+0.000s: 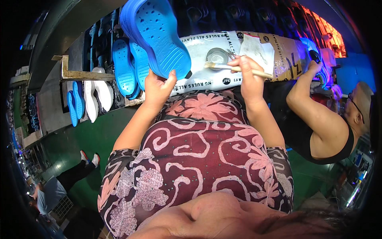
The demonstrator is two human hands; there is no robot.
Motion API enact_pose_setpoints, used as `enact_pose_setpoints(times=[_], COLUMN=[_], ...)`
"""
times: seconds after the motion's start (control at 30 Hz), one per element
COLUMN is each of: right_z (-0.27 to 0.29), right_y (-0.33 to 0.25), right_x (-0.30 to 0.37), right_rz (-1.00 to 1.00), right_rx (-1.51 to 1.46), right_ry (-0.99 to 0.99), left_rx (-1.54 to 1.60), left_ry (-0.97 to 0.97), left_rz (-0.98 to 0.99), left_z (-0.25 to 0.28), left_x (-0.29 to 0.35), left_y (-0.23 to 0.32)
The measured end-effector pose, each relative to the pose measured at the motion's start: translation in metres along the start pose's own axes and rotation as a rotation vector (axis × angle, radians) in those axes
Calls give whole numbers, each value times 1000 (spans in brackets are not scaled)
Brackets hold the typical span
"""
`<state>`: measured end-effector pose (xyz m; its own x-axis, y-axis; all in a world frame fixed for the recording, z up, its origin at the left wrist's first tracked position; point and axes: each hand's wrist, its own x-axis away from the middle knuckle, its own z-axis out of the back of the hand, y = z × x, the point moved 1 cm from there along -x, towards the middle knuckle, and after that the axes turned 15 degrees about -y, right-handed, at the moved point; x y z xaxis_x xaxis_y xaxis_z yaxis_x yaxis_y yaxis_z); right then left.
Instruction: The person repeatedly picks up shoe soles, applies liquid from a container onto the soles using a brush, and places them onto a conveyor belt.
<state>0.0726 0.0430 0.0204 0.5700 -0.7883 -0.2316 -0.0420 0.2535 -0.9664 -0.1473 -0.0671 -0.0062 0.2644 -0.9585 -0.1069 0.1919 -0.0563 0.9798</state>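
Left hand (157, 87) gripping heel of blue clog (155, 38), sole facing up, clog extending toward 12 o'clock. Right hand (248, 75) pinching brush (234, 68), bristles toward 9 o'clock, just beside small round tin (217, 55) on paper-covered desk (207, 81). More blue and white soles (97, 97) racked at 9 o'clock. Co-worker's arm (306, 99) at 3 o'clock.

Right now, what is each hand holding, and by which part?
The left hand holds a blue shoe sole by its lower end. The right hand holds a brush around the middle of its wooden handle.
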Motion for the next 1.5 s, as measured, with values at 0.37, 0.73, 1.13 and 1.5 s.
enact_pose_setpoints(times=[0.37,0.73,1.13,1.5], right_z=[-31,-24,-23,-27], right_y=[-17,-12,-14,-12], right_x=[-8,-11,-13,-5], right_rz=[354,376,386,372], right_rx=[479,425,449,465], right_ry=[-272,-167,-149,-269], left_rx=[-76,-213,-209,-162], left_ry=[-89,-85,-33,25], left_rz=[-158,-199,-278,-379], left_z=[-3,0,1,-3], left_x=[-1,0,3,0], left_y=[6,4,1,4])
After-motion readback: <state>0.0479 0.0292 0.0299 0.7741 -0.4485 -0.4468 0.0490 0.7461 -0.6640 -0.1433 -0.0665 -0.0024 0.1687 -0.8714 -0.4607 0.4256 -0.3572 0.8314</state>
